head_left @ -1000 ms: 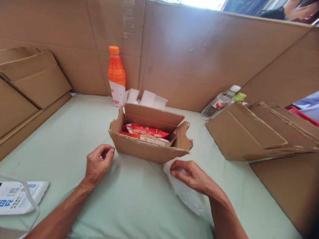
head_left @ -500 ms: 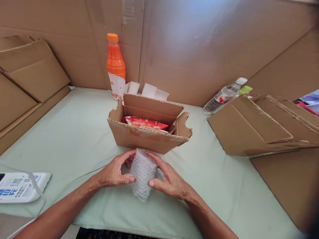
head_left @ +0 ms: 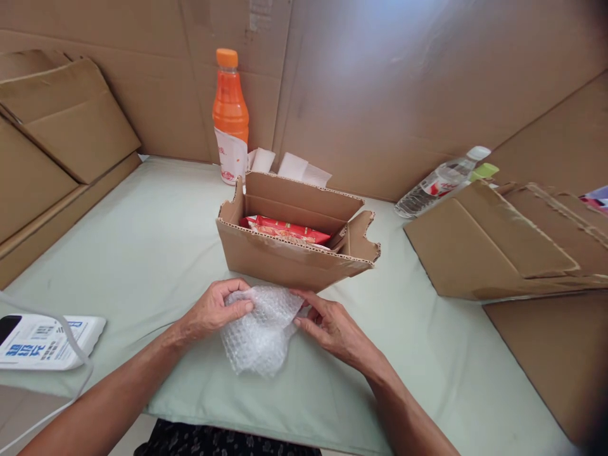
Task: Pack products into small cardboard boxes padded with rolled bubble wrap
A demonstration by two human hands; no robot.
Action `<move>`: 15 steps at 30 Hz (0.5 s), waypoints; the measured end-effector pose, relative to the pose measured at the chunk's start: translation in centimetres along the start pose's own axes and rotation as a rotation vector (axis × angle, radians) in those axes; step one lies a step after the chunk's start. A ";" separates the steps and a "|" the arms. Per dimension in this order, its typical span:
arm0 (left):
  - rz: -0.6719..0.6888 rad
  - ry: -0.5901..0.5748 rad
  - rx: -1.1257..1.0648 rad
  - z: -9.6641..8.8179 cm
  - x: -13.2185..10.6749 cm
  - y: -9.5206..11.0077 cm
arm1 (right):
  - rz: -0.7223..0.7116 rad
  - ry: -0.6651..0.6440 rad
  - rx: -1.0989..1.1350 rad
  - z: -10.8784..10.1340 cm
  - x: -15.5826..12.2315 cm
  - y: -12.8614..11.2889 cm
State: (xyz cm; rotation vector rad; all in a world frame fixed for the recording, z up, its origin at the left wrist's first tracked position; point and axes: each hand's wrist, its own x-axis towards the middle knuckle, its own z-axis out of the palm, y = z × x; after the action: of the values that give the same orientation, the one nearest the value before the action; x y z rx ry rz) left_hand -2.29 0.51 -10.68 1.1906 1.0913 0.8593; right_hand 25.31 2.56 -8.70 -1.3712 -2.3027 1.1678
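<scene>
A crumpled piece of bubble wrap (head_left: 261,339) lies spread between my hands on the pale green cloth, close to its front edge. My left hand (head_left: 221,309) grips its upper left part, thumb on top. With thumb and fingers my right hand (head_left: 327,324) pinches its upper right corner. Whether anything is inside the wrap I cannot tell. Just behind it stands an open cardboard box (head_left: 285,256). Inside that box sits a red snack packet (head_left: 292,229), its lower part hidden by the front wall.
An orange drink bottle (head_left: 231,120) and folded white paper (head_left: 292,166) stand behind the box. A clear bottle (head_left: 439,183) leans at the right by a cardboard box (head_left: 484,244). At left are more cardboard (head_left: 80,126), a white package (head_left: 52,342) and a cable (head_left: 71,358).
The bubble wrap was a narrow bundle between my hands; now it is spread wider and flatter. My hands have moved apart and hold its edges. The view has shifted slightly.
</scene>
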 end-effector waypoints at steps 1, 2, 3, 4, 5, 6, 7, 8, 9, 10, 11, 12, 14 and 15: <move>0.004 -0.012 -0.003 -0.1 0.0 0.0 | 0.011 0.005 0.000 -0.2 -0.1 -0.1; -0.001 -0.019 -0.017 -0.2 0.0 -0.1 | 0.014 0.009 0.007 -0.3 -0.2 -0.1; -0.008 -0.019 -0.045 -0.2 0.1 -0.2 | 0.010 0.009 0.019 -0.4 -0.3 -0.1; -0.013 -0.013 -0.087 -0.3 0.1 -0.2 | 0.001 0.004 0.034 -0.5 -0.4 0.0; -0.014 -0.004 -0.137 -0.4 0.2 -0.2 | -0.016 -0.003 0.057 -0.5 -0.5 0.0; -0.009 0.005 -0.192 -0.4 0.1 0.0 | -0.037 -0.014 0.090 -0.6 -0.6 0.1; 0.004 0.013 -0.247 -0.4 0.0 0.2 | -0.058 -0.024 0.132 -0.6 -0.7 0.1; 0.024 0.020 -0.297 -0.4 -0.1 0.6 | -0.077 -0.029 0.178 -0.7 -0.8 0.2; 0.046 0.022 -0.338 -0.4 -0.3 1.0 | -0.091 -0.027 0.224 -0.8 -0.8 0.2; 0.064 0.018 -0.369 -0.3 -0.6 1.4 | -0.098 -0.014 0.261 -0.8 -0.8 0.3; 0.077 0.012 -0.394 -0.3 -0.9 1.9 | -0.100 0.007 0.285 -0.8 -0.8 0.3; 0.083 0.005 -0.416 -0.2 -1.2 2.3 | -0.097 0.032 0.298 -0.8 -0.8 0.4; 0.085 -0.009 -0.442 0.0 -2.0 3.1 | -0.094 0.088 0.309 -0.6 -0.7 0.6; 0.086 -0.011 -0.446 0.0 -2.4 3.4 | -0.096 0.115 0.309 -0.5 -0.6 0.7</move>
State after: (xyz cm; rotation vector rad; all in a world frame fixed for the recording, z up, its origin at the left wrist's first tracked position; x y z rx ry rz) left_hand -2.85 -1.14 -6.89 0.8701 0.7874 1.0944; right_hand 26.33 2.51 -8.80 -1.1696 -1.9851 1.3112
